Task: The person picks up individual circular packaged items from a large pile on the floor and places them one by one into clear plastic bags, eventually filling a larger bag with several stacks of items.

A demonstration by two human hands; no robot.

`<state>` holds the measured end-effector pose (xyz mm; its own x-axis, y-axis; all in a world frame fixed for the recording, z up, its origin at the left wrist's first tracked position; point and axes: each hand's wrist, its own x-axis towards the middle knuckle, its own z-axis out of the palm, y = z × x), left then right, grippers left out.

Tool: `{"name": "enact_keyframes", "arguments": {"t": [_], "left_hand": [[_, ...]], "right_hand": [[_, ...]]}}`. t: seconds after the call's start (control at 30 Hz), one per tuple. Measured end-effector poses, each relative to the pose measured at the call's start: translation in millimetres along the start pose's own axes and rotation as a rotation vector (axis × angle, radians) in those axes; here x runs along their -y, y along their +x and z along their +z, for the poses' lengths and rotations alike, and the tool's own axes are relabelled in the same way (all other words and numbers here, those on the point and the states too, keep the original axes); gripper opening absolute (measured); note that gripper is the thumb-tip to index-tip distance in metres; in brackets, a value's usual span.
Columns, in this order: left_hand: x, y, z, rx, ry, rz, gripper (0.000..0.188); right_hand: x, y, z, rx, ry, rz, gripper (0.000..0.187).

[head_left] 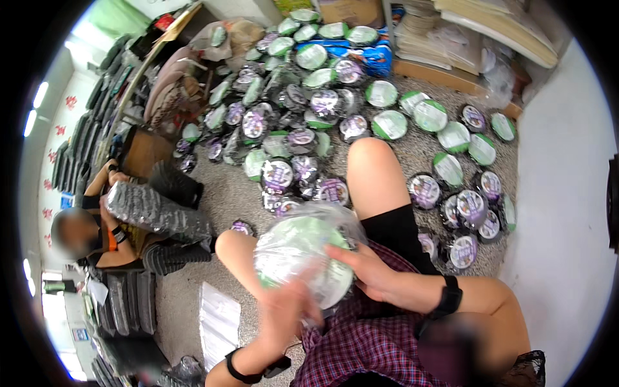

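Observation:
Over my lap is a clear plastic bag (284,242) holding round packs with green and white faces. My right hand (371,271) grips the bag's right side, thumb and fingers closed on the film. My left hand (287,316) is at the bag's near left side, its fingers smeared by motion, so their grip is unclear. One round white-and-green pack (332,284) shows through the film between my hands. Just beyond my knees lie similar round packs with purple and white labels (277,174).
A large heap of wrapped round packs (296,97) covers the floor ahead, with more along the right wall (554,161). At left, another person (116,219) sits holding a long film-wrapped bundle (155,209). A white plastic sheet (219,322) lies on the floor. Stacked sheets (422,35) stand at the back.

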<state>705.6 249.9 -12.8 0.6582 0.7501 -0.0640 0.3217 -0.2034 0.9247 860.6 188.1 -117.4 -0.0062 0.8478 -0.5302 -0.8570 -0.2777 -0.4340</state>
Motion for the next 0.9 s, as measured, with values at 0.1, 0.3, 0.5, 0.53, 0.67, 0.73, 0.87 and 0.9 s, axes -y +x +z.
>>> {"name": "enact_keyframes", "arguments": {"t": [0.1, 0.3, 0.5, 0.53, 0.67, 0.73, 0.87, 0.9], "left_hand": [[7.5, 52.9, -38.1, -0.217, -1.047, -0.203, 0.039], [-0.1, 74.1, -73.6, -0.049, -0.39, 0.1, 0.046], [61.7, 152.4, 29.0, 0.188, 0.682, 0.382, 0.028], [53.8, 149.1, 50.0, 0.256, 0.715, 0.313, 0.025], [91.1, 137.1, 32.9, 0.234, 0.695, 0.337, 0.032], [92.2, 132.0, 35.5, 0.198, 0.644, 0.338, 0.031], [124.8, 130.1, 10.6, 0.09, 0.571, 0.291, 0.033], [127.8, 130.9, -3.2, 0.086, 0.613, 0.28, 0.033]], "right_hand": [[39.2, 0.4, -42.6, 0.144, -1.295, -0.45, 0.09], [117.6, -37.4, 26.8, 0.377, -1.518, -1.844, 0.009], [120.0, -65.5, -52.3, 0.062, -1.371, -1.703, 0.007], [124.5, -77.9, -89.5, -0.029, -1.371, -1.519, 0.012], [88.4, -149.1, -274.7, -0.998, -1.373, -0.65, 0.048], [19.7, -190.5, -379.5, -1.134, -1.694, -0.131, 0.056], [-148.4, -207.2, -514.0, -0.826, -1.895, 0.285, 0.05], [-192.0, -204.2, -539.6, -0.896, -1.96, 0.254, 0.049]]}}
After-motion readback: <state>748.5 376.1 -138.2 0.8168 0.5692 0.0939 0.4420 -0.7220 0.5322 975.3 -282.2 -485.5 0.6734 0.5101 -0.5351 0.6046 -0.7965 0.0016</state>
